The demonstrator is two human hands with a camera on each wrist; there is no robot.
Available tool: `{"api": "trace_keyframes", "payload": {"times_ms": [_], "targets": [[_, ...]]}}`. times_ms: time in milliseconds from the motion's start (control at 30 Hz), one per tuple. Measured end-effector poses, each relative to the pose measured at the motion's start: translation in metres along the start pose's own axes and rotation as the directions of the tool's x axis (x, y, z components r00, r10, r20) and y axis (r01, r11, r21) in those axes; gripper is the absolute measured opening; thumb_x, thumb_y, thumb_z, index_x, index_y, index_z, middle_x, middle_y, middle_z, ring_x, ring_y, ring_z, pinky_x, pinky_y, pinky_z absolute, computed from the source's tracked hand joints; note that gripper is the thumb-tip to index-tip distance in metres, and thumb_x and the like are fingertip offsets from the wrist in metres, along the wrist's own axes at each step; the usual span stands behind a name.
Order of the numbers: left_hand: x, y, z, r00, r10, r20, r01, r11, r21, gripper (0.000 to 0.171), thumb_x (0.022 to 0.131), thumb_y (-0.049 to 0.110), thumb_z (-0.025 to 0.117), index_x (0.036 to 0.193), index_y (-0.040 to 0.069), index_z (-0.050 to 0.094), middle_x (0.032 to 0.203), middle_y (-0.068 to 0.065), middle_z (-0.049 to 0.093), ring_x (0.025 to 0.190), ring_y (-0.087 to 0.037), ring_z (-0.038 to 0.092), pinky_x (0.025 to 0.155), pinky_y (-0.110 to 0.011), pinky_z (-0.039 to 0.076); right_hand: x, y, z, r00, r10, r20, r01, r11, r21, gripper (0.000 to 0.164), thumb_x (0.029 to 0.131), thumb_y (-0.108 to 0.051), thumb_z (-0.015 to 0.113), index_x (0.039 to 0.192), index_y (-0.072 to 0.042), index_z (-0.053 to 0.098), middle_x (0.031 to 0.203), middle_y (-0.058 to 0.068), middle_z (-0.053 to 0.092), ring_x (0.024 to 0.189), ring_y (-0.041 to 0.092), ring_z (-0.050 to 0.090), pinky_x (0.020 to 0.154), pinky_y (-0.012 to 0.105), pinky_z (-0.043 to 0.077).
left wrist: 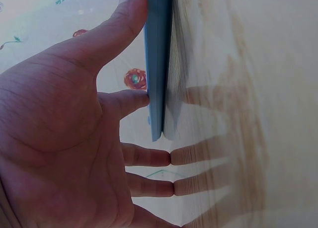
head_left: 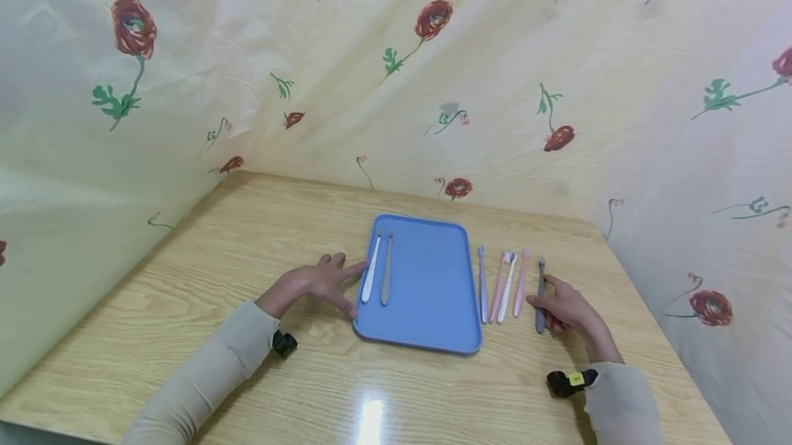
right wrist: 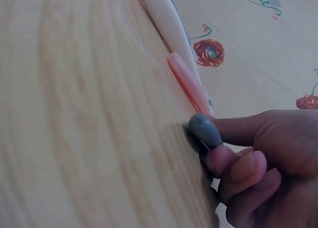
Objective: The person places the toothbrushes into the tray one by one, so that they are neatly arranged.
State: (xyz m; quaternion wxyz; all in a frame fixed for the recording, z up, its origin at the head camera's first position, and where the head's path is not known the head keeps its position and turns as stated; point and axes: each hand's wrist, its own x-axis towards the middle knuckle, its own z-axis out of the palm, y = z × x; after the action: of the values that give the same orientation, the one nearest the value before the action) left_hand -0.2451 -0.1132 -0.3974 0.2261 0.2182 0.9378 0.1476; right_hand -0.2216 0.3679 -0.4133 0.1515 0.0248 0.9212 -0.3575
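Observation:
A blue tray [head_left: 427, 280] lies on the table with a white toothbrush [head_left: 372, 273] and a grey toothbrush [head_left: 387, 273] side by side near its left edge. My left hand [head_left: 322, 283] is spread at that edge, thumb and index finger touching the rim; in the left wrist view the other fingertips rest on the tabletop. Far right, my right hand [head_left: 566, 304] pinches a dark grey toothbrush [head_left: 541, 297] between thumb and fingers, its handle end [right wrist: 206, 130] low over the wood in the right wrist view.
Between the tray and my right hand lie a blue toothbrush [head_left: 483, 287], a salmon-pink toothbrush [head_left: 498, 290], a white toothbrush [head_left: 507, 290] and a pink toothbrush [head_left: 522, 285]. A flower-patterned cloth [head_left: 346, 87] hangs behind the wooden table [head_left: 297, 390].

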Motion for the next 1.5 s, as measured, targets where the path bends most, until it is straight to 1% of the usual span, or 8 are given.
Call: {"api": "trace_keyframes", "payload": {"times_ms": [233, 433, 533, 700, 900, 1233, 1433, 1500], "targets": [[0.001, -0.002, 0.002, 1.000, 0.004, 0.011, -0.004, 1.000, -0.008, 0.109, 0.078, 0.059, 0.077, 0.162, 0.027, 0.016, 0.166, -0.027, 0.008, 0.152, -0.049, 0.013, 0.108, -0.072, 0.034, 0.003, 0.001, 0.001, 1.000, -0.010, 0.012, 0.009, 0.997, 0.070, 0.078, 0.102, -0.020, 0.055, 0.156, 0.010, 0.006, 0.052, -0.005, 0.053, 0.043, 0.006, 0.049, 0.043, 0.022, 0.042], [0.000, -0.002, 0.001, 1.000, 0.013, 0.010, -0.013, 1.000, -0.005, 0.110, 0.078, 0.059, 0.078, 0.162, 0.027, 0.015, 0.165, -0.027, 0.010, 0.151, -0.049, 0.014, 0.109, -0.072, 0.032, 0.003, -0.004, -0.005, 0.998, -0.055, -0.004, 0.055, 0.991, 0.121, 0.080, 0.103, -0.023, 0.054, 0.157, 0.008, 0.003, 0.054, -0.007, 0.054, 0.044, 0.004, 0.047, 0.043, 0.022, 0.042], [0.000, -0.003, 0.000, 1.000, 0.023, 0.007, -0.023, 1.000, -0.008, 0.111, 0.078, 0.058, 0.078, 0.162, 0.025, 0.014, 0.164, -0.028, 0.011, 0.150, -0.050, 0.014, 0.110, -0.073, 0.030, 0.003, -0.009, -0.008, 0.998, -0.062, -0.006, 0.062, 0.988, 0.143, 0.080, 0.104, -0.025, 0.052, 0.158, 0.006, 0.001, 0.055, -0.007, 0.055, 0.045, 0.003, 0.046, 0.044, 0.021, 0.042], [0.001, -0.003, 0.000, 1.000, 0.027, 0.008, -0.027, 1.000, -0.005, 0.110, 0.079, 0.058, 0.078, 0.162, 0.024, 0.014, 0.164, -0.028, 0.011, 0.149, -0.048, 0.016, 0.109, -0.072, 0.031, 0.001, -0.016, -0.010, 0.996, -0.089, 0.002, 0.087, 0.981, 0.173, 0.079, 0.105, -0.025, 0.051, 0.158, 0.006, 0.000, 0.055, -0.008, 0.054, 0.044, 0.002, 0.046, 0.044, 0.021, 0.042], [-0.001, -0.002, 0.000, 1.000, 0.016, 0.010, -0.016, 1.000, -0.004, 0.109, 0.079, 0.057, 0.077, 0.162, 0.026, 0.015, 0.164, -0.027, 0.011, 0.149, -0.046, 0.018, 0.108, -0.071, 0.034, -0.002, -0.023, -0.014, 0.992, -0.127, -0.002, 0.124, 0.967, 0.222, 0.079, 0.105, -0.024, 0.051, 0.159, 0.004, 0.000, 0.053, -0.010, 0.053, 0.043, 0.001, 0.044, 0.043, 0.021, 0.041], [0.001, -0.003, 0.001, 1.000, 0.004, 0.017, -0.004, 1.000, -0.007, 0.109, 0.079, 0.059, 0.077, 0.162, 0.027, 0.014, 0.166, -0.026, 0.008, 0.151, -0.047, 0.013, 0.108, -0.071, 0.033, -0.001, -0.034, -0.018, 0.987, -0.158, -0.020, 0.159, 0.956, 0.245, 0.081, 0.105, -0.026, 0.051, 0.159, 0.003, -0.002, 0.052, -0.010, 0.053, 0.041, 0.001, 0.043, 0.043, 0.022, 0.040], [0.003, -0.004, 0.001, 1.000, 0.020, 0.010, -0.020, 1.000, -0.003, 0.109, 0.079, 0.057, 0.078, 0.162, 0.026, 0.015, 0.164, -0.026, 0.011, 0.148, -0.045, 0.018, 0.109, -0.070, 0.033, 0.002, -0.048, -0.015, 0.983, -0.182, -0.017, 0.180, 0.951, 0.253, 0.080, 0.105, -0.025, 0.052, 0.159, 0.002, 0.001, 0.052, -0.009, 0.053, 0.041, 0.002, 0.044, 0.042, 0.024, 0.041], [0.003, -0.004, 0.002, 1.000, 0.017, 0.011, -0.017, 1.000, -0.003, 0.109, 0.079, 0.058, 0.077, 0.162, 0.026, 0.015, 0.164, -0.026, 0.011, 0.149, -0.045, 0.017, 0.109, -0.070, 0.033, 0.004, -0.053, -0.013, 0.982, -0.189, -0.014, 0.186, 0.948, 0.257, 0.079, 0.105, -0.024, 0.052, 0.159, 0.002, 0.001, 0.052, -0.009, 0.053, 0.041, 0.002, 0.044, 0.042, 0.024, 0.041]]}}
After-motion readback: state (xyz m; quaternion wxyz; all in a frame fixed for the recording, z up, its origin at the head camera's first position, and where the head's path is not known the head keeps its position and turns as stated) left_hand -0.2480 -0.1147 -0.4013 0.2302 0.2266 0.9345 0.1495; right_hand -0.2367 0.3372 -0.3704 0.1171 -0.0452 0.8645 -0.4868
